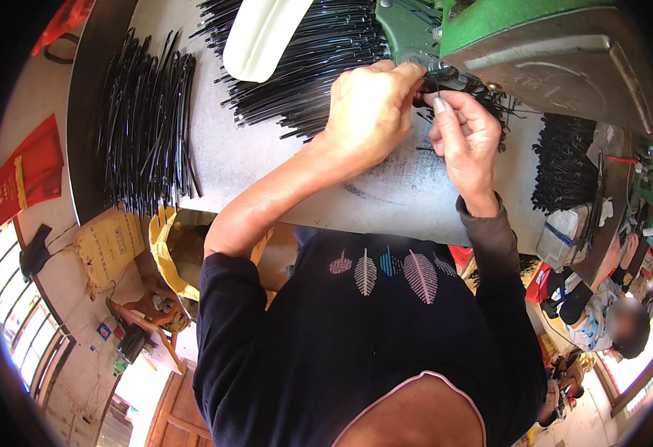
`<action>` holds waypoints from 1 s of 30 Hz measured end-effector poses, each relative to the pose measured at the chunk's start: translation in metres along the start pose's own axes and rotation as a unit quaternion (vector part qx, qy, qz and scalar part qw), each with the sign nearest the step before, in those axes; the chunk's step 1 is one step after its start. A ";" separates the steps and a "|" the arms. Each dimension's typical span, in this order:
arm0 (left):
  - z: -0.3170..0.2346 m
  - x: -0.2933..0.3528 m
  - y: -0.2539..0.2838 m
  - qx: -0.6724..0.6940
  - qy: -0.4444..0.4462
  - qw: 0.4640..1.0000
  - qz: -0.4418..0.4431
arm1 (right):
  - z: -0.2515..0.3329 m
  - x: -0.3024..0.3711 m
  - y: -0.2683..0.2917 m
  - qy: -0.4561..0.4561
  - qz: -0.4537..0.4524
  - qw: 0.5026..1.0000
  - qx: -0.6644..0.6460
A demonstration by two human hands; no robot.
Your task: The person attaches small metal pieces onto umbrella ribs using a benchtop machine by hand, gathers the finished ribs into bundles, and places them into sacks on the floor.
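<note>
My left hand is closed, its fingertips together at the foot of a green machine; what they hold is hidden behind the fingers. Close beside it, my right hand pinches a thin dark strand between thumb and forefinger. Both hands are just above the metal worktable, next to the machine's working part, which is partly covered by the fingers. A wide heap of slim black strips, with small ends like cable ends, lies to the left of my left hand.
A second bundle of black strips lies near the table's left edge. A pale curved chute hangs over the heap. To the right are a dark bunch of short pieces and a clear box. A yellow sack stands below the table. Another person sits far right.
</note>
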State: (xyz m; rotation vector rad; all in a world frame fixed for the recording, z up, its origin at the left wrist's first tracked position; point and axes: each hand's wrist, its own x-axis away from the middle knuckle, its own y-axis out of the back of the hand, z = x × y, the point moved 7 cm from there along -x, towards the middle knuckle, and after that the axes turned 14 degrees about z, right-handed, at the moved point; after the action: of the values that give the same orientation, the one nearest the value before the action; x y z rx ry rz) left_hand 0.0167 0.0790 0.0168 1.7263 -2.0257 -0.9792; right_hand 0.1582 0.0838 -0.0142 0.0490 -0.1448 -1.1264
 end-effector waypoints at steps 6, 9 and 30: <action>-0.008 -0.014 -0.006 -0.047 -0.019 0.999 -0.010 | -0.009 -0.004 0.009 -0.010 -0.006 0.987 -0.161; -0.003 -0.015 -0.009 -0.035 -0.019 0.999 -0.006 | -0.012 -0.005 0.009 -0.010 -0.006 0.987 -0.162; -0.020 0.004 0.018 -0.040 -0.055 0.993 0.094 | -0.004 -0.010 -0.016 -0.014 0.073 0.995 -0.068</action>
State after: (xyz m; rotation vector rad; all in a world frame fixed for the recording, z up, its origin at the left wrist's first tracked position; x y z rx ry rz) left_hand 0.0149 0.0704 0.0421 1.4401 -2.1399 -1.0977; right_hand 0.1400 0.0861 -0.0204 -0.0980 -0.0951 -0.9889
